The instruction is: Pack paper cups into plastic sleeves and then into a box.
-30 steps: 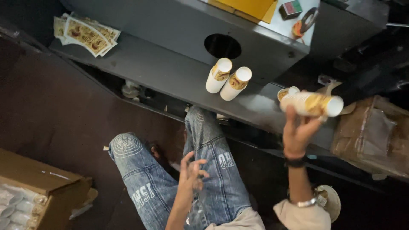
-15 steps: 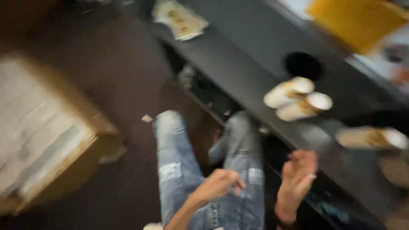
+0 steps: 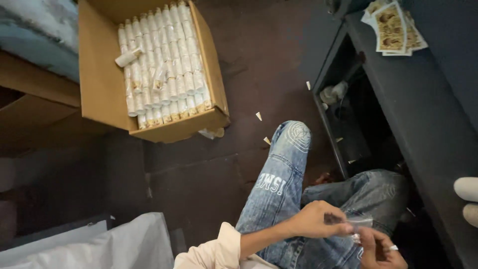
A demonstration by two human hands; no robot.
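My left hand [image 3: 318, 219] and my right hand [image 3: 378, 246] meet over my lap, above my blue jeans [image 3: 284, 184]. Between their fingertips is a small clear plastic wrapper [image 3: 359, 221]; both hands pinch it. A ring shows on a finger of my right hand. On the floor to the upper left stands an open cardboard box [image 3: 104, 74] filled with several rows of stacked paper cups [image 3: 164, 65].
A dark grey machine ledge [image 3: 423, 129] runs down the right side, with a stack of printed cup blanks [image 3: 393, 27] on it and two white cup stack ends [image 3: 467, 197] at the far right edge. White plastic sheeting [image 3: 124, 246] lies at the bottom left. Paper scraps dot the dark floor.
The view has swung left from the machine ledge to the floor and the box. My right hand set a cup stack on the ledge, came down, and both hands now pinch a clear wrapper.
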